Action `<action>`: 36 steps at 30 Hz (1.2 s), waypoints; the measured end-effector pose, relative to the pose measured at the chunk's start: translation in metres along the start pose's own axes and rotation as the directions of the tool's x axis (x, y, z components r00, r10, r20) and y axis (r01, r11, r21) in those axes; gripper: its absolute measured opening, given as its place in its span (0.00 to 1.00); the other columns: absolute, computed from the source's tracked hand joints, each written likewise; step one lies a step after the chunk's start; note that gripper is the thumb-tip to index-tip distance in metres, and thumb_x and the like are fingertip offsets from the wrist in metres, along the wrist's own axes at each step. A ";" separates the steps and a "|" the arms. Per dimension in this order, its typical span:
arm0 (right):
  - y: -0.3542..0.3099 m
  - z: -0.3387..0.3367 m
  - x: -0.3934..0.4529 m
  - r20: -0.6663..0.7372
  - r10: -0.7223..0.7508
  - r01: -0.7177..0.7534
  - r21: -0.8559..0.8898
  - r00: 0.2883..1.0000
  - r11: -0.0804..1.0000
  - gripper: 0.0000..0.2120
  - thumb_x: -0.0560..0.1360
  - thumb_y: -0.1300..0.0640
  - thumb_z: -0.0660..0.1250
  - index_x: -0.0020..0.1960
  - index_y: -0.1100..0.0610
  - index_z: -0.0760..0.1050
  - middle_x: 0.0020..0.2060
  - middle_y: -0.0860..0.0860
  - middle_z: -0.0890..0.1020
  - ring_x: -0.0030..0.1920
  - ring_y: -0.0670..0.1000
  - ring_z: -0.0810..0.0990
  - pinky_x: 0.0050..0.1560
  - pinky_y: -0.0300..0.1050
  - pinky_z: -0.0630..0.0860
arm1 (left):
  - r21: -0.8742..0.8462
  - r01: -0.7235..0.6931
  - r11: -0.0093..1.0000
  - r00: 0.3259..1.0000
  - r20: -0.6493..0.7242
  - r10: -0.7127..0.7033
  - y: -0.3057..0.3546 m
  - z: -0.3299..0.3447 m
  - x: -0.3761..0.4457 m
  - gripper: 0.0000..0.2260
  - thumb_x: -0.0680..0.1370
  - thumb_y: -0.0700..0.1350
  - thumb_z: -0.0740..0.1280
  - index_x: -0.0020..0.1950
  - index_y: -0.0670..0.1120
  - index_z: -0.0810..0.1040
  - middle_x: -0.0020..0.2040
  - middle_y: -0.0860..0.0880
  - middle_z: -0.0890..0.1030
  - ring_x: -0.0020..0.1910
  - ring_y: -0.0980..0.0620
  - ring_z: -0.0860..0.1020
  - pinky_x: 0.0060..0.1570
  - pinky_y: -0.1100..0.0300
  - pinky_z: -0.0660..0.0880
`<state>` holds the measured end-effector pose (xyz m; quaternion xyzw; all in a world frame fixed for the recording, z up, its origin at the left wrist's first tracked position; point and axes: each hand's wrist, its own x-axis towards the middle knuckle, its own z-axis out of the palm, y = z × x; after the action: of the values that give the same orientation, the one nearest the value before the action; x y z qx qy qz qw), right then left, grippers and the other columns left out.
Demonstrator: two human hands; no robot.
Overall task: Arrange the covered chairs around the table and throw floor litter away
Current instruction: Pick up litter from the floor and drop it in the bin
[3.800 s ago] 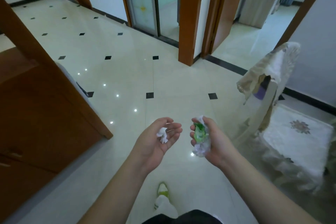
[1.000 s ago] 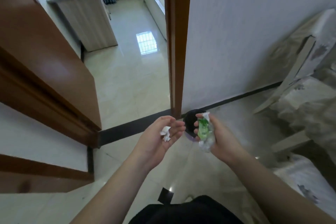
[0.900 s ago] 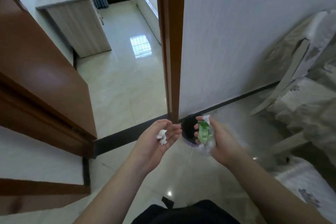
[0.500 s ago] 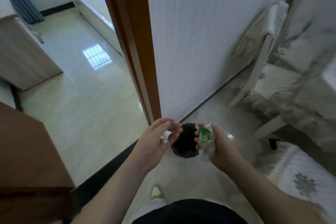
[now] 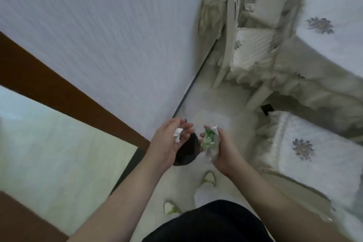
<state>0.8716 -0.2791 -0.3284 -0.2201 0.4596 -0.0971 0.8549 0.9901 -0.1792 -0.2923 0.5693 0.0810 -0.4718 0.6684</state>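
While the view is tilted and somewhat blurred, a brown door frame (image 5: 64, 92) is seen at the far left, running diagonally below a pale textured wall (image 5: 110, 31), with glossy floor tiles (image 5: 51, 147) shown beneath it. Toward the centre, the left hand (image 5: 170, 141) is held palm up with its fingers curled, and a small crumpled white paper scrap (image 5: 177, 136) is cradled between the fingertips and the palm. Just below and between the hands, a dark round bin (image 5: 187, 152) lined with a black bag is seen on the floor, close to the wall's dark skirting; its opening is partly hidden by the left hand. To the right of it, a crumpled green and clear wrapper (image 5: 209, 141) is gripped in the right hand (image 5: 220, 149), whose fingers are wrapped round it. The two hands are held near each other but apart, above the bin. Lower down, feet in white socks and green-trimmed slippers (image 5: 209, 178) are seen on the floor. At the right, one covered chair (image 5: 249, 51) is seen beside the wall, and a second covered chair (image 5: 314, 149) with a flower-patterned seat cloth is placed nearer. At the upper right, a tabletop (image 5: 334, 15) draped in a flowered white cloth is visible.
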 end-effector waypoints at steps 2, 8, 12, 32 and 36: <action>-0.013 -0.001 0.020 0.005 0.009 -0.009 -0.002 1.000 1.000 0.16 0.78 0.49 0.57 0.45 0.55 0.81 0.35 0.53 0.80 0.35 0.51 0.78 0.41 0.46 0.72 | 0.006 0.029 1.000 1.000 0.001 -0.029 -0.004 0.006 0.020 0.08 0.81 0.45 0.61 0.50 0.42 0.77 0.48 0.42 0.85 0.46 0.48 0.84 0.39 0.60 0.79; -0.048 0.010 0.071 0.018 0.020 -0.020 -0.007 1.000 1.000 0.12 0.79 0.53 0.55 0.50 0.57 0.75 0.36 0.53 0.77 0.36 0.51 0.76 0.40 0.44 0.72 | -0.005 0.095 0.995 0.993 -0.068 -0.095 -0.004 -0.004 0.075 0.07 0.81 0.44 0.62 0.50 0.42 0.77 0.46 0.41 0.85 0.45 0.47 0.84 0.39 0.59 0.79; -0.043 0.015 0.115 -0.057 0.077 -0.081 -0.071 0.995 0.994 0.09 0.76 0.54 0.60 0.43 0.57 0.77 0.34 0.53 0.77 0.36 0.51 0.76 0.41 0.44 0.72 | 0.084 0.146 0.986 0.980 -0.148 -0.132 -0.017 -0.027 0.120 0.08 0.80 0.47 0.63 0.48 0.47 0.80 0.42 0.47 0.84 0.41 0.51 0.83 0.36 0.60 0.77; 0.176 -0.101 0.399 -0.553 0.352 -0.367 0.089 0.755 0.926 0.17 0.77 0.44 0.63 0.47 0.59 0.75 0.44 0.56 0.81 0.45 0.56 0.80 0.47 0.51 0.77 | 0.356 0.493 0.794 0.867 -0.279 -0.413 -0.215 -0.154 0.370 0.05 0.75 0.43 0.63 0.43 0.49 0.79 0.44 0.49 0.79 0.44 0.51 0.76 0.50 0.54 0.73; 0.194 -0.118 0.438 -0.489 0.460 -0.457 0.134 0.741 0.879 0.13 0.78 0.47 0.61 0.50 0.58 0.73 0.44 0.58 0.77 0.45 0.58 0.76 0.51 0.53 0.71 | 0.483 0.394 0.782 0.919 -0.221 -0.327 -0.260 -0.178 0.389 0.14 0.76 0.39 0.60 0.47 0.58 0.79 0.54 0.51 0.78 0.54 0.53 0.76 0.51 0.58 0.74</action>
<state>1.0111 -0.3022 -0.8010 -0.0648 0.7073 0.0603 0.7014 1.0893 -0.2151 -0.7812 0.7301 0.1003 -0.5584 0.3810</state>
